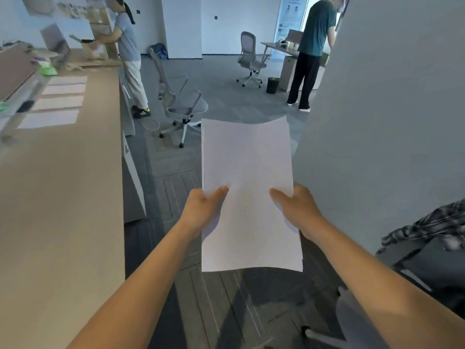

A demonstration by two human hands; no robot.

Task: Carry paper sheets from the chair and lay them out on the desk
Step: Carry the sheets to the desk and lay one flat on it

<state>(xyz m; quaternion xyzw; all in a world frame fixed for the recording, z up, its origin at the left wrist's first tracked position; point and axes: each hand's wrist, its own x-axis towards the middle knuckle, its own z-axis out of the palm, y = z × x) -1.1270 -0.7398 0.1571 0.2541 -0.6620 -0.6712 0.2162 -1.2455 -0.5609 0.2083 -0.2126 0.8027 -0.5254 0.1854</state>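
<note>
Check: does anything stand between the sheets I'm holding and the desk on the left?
Nothing visible. The left hand and right hand hold the paper sheets over open floor; the desk lies directly left, near stretch bare. Four laid sheets sit farther along it.

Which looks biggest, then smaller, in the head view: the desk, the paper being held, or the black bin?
1. desk
2. paper
3. bin
The paper is close to the camera and the bin is far off, so this ranks looks only, not true size.
</note>
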